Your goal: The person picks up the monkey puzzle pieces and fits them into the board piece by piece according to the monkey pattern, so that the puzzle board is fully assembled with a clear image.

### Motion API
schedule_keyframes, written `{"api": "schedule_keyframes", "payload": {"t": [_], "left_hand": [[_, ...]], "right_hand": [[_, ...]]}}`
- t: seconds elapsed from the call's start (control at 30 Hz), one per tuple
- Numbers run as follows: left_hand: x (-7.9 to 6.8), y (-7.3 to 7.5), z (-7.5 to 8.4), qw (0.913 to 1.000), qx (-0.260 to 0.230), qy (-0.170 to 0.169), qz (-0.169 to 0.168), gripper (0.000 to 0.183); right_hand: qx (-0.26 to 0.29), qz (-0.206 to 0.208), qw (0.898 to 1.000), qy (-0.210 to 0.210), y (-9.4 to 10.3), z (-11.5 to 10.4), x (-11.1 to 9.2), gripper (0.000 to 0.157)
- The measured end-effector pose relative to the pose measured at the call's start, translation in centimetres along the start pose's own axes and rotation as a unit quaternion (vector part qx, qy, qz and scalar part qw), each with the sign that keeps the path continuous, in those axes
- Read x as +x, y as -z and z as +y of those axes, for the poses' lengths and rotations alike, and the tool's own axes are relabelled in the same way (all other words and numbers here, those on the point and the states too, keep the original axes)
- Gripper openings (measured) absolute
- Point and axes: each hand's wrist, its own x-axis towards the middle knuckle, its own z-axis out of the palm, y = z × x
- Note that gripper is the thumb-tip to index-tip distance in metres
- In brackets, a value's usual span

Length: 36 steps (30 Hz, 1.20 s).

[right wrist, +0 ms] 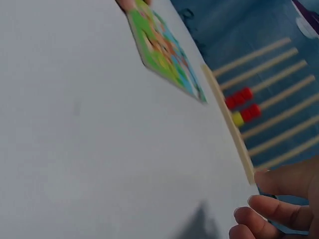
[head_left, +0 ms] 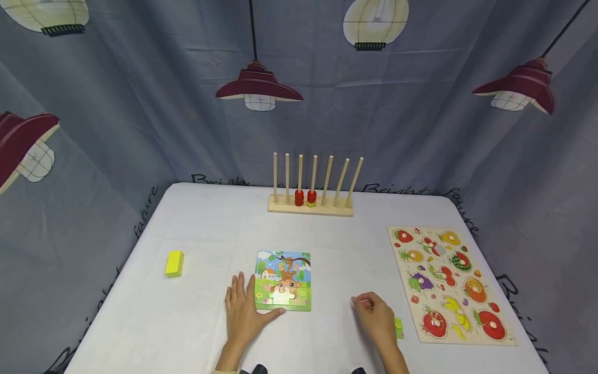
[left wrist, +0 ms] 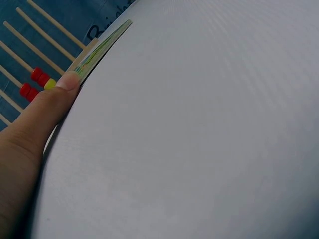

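Observation:
A monkey jigsaw puzzle (head_left: 289, 270) lies in its square frame at the middle of the table, with a pale piece-shaped gap in its lower row. My left hand (head_left: 244, 314) rests at the puzzle's lower left corner, fingers spread and thumb along the bottom edge. In the left wrist view that thumb (left wrist: 69, 82) touches the edge of the board. My right hand (head_left: 376, 318) hovers over the table right of the puzzle. Its fingers (right wrist: 279, 211) bend loosely, with nothing between them and the thumb. A green puzzle piece (head_left: 399, 328) lies beside it, partly covered by the hand.
Behind the puzzle stands a wooden peg rack (head_left: 310, 209) with red and yellow beads on two pegs. At right lies a wooden fruit puzzle board (head_left: 425, 301). A yellow block (head_left: 175, 263) sits at the left. Grey printed curtains (head_left: 327, 124) surround the white table (head_left: 154, 322).

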Motion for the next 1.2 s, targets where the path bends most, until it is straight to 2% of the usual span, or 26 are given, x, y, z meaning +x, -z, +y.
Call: {"api": "schedule_keyframes", "payload": {"t": [0.2, 0.4, 0.6, 0.8, 0.97, 1.2], "left_hand": [[0.1, -0.1, 0.0, 1.0000, 0.000, -0.001, -0.001, 0.116], [0.0, -0.1, -0.1, 1.0000, 0.002, 0.003, -0.005, 0.117], [0.1, -0.2, -0.1, 1.0000, -0.001, 0.005, -0.007, 0.117], [0.0, -0.1, -0.1, 1.0000, 0.001, 0.001, -0.005, 0.117], [-0.2, -0.2, -0.2, 0.9999, 0.005, 0.002, -0.009, 0.117], [-0.1, -0.2, -0.3, 0.9999, 0.010, -0.002, -0.007, 0.117]], "right_hand": [[-0.011, 0.009, 0.998, -0.054, 3.2, 3.2, -0.5, 0.033], [-0.029, -0.003, 0.994, -0.109, 4.6, 5.6, -1.4, 0.040], [-0.025, 0.001, 0.990, -0.139, 4.4, 6.4, -1.6, 0.045], [-0.042, 0.032, 0.990, -0.129, 3.6, 6.8, -2.0, 0.058], [-0.066, 0.024, 0.988, -0.134, 3.2, 6.7, -2.1, 0.068], [-0.057, 0.035, 0.987, -0.146, 2.8, 6.2, -1.9, 0.072]]}}
